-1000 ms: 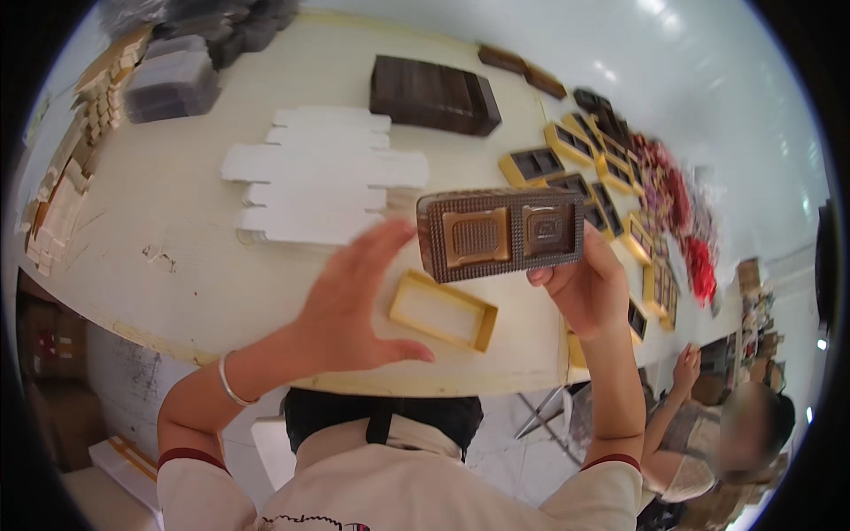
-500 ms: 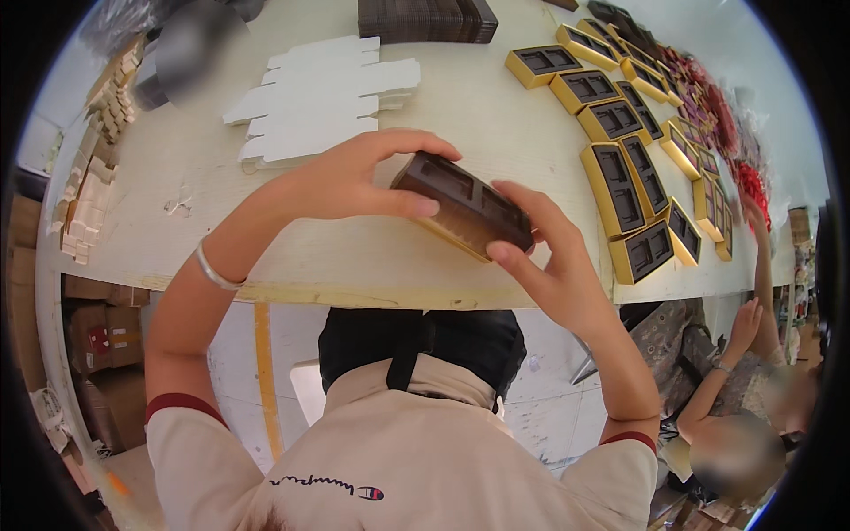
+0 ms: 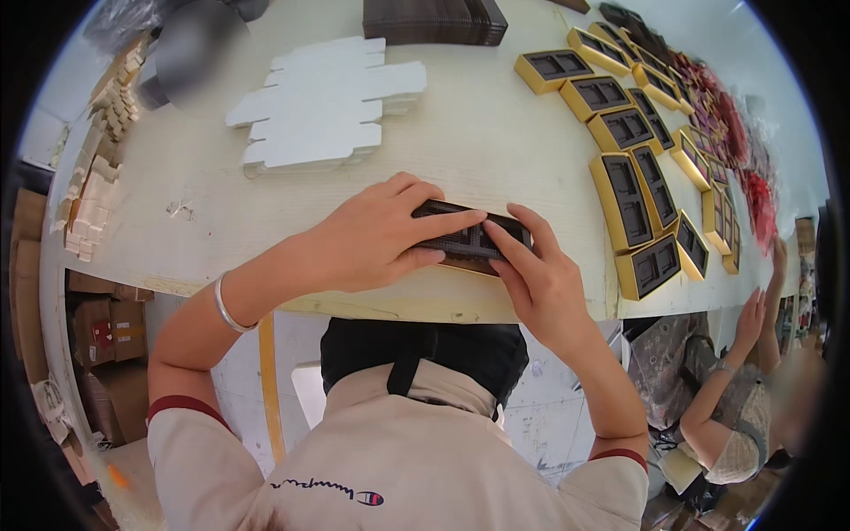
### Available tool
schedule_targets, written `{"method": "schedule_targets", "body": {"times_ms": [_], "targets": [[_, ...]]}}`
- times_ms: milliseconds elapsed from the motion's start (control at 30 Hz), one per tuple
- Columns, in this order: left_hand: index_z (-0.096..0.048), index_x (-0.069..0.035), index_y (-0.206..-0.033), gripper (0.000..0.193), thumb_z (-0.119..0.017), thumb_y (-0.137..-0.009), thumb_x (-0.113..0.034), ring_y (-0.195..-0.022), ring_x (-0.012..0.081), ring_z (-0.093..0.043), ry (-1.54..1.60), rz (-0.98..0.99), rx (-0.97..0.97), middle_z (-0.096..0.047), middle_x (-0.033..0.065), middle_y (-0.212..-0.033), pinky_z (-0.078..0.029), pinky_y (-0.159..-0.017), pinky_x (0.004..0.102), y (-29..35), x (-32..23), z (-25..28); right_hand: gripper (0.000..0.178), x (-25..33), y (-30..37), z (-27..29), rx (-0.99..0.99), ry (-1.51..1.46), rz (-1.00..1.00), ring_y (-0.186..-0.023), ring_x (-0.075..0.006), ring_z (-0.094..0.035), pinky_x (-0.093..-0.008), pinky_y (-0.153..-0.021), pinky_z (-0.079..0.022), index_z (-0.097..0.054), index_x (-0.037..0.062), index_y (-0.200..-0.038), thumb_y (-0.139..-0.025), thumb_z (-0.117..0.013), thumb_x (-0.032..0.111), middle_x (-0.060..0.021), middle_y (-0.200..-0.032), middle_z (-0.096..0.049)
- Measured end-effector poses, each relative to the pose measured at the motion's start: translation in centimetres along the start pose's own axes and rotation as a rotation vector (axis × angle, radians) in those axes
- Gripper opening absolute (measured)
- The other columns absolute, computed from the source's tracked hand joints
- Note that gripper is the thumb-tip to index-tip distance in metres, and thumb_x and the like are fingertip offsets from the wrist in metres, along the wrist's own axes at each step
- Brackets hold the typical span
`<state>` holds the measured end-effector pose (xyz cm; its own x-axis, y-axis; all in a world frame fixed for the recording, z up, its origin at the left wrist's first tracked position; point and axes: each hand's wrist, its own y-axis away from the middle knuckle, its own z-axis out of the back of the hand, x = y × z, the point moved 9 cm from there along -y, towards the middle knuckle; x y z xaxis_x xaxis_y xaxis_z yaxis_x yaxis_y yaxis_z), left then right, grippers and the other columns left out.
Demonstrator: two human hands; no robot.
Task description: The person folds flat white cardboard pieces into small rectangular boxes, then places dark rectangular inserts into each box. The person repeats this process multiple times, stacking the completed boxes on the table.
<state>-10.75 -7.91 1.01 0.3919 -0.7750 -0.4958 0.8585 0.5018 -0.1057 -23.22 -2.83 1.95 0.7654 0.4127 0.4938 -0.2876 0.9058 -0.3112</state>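
A dark brown plastic tray (image 3: 462, 237) with moulded hollows lies near the table's front edge, over a box whose thin gold edge shows on the near side. My left hand (image 3: 381, 237) grips its left end, the index finger stretched along the top and the thumb at the near side. At the right end, my right hand (image 3: 542, 274) also holds it, index finger on top, another finger at the far side and thumb at the near side. The two index fingertips almost meet over the middle. How deep the tray sits in the box is hidden.
A stack of dark trays (image 3: 434, 22) stands at the back. Flat white carton blanks (image 3: 319, 106) lie left of it. Several gold boxes with dark trays (image 3: 622, 202) fill the right side, beyond them red material (image 3: 760, 208). A co-worker's hand (image 3: 751, 317) is at far right.
The tray and box have come down from a tilted hold onto the table, turned more level. My fingers have moved from its ends onto its top.
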Motion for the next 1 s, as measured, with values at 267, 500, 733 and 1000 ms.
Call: {"method": "schedule_targets", "body": {"times_ms": [267, 500, 733, 1000], "targets": [[-0.048, -0.017, -0.139, 0.057, -0.062, -0.085, -0.027, -0.110, 0.0354, -0.047, -0.212, -0.099, -0.010, -0.046, 0.0154, -0.130, -0.040, -0.096, 0.0450, 0.8, 0.0, -0.1, 0.039, -0.8, 0.4, 0.5, 0.071, -0.317, 0.025, -0.080, -0.0248, -0.063, -0.0315, -0.069, -0.051, -0.063, 0.0075, -0.121, -0.083, -0.063, -0.003, -0.0172, -0.135, -0.049], [-0.051, -0.017, -0.138, 0.056, -0.060, -0.082, -0.019, -0.111, 0.0368, -0.047, 0.034, -0.011, 0.073, -0.045, 0.0161, -0.134, -0.042, -0.097, 0.0438, 0.9, 0.4, -0.4, 0.033, -2.7, 0.1, -0.1, 0.209, -0.673, 0.011, -0.078, -0.0235, -0.062, -0.0313, -0.070, -0.050, -0.064, 0.0037, -0.114, -0.082, -0.063, -0.007, -0.0116, -0.117, -0.058], [-0.056, -0.022, -0.133, 0.049, -0.058, -0.085, -0.029, -0.113, 0.0356, -0.047, -0.117, -0.047, 0.169, -0.043, 0.0155, -0.140, -0.044, -0.095, 0.0429, 1.1, -0.1, -0.5, 0.033, -1.7, -0.8, -0.6, 0.414, -0.325, 0.095, -0.088, -0.0265, -0.061, -0.0337, -0.074, -0.051, -0.064, 0.0043, -0.113, -0.080, -0.069, 0.003, -0.0140, -0.122, -0.054], [-0.052, -0.016, -0.135, 0.061, -0.065, -0.078, -0.032, -0.125, 0.0348, -0.043, -0.349, -0.218, 0.071, -0.038, 0.0172, -0.146, -0.037, -0.103, 0.0458, 2.0, -2.0, -1.2, 0.059, 1.0, 2.0, -1.3, 0.188, 0.208, 0.325, -0.132, -0.0311, -0.042, -0.0412, -0.100, -0.041, -0.058, -0.0065, -0.118, -0.072, -0.071, 0.028, -0.0178, -0.140, -0.045]]}}
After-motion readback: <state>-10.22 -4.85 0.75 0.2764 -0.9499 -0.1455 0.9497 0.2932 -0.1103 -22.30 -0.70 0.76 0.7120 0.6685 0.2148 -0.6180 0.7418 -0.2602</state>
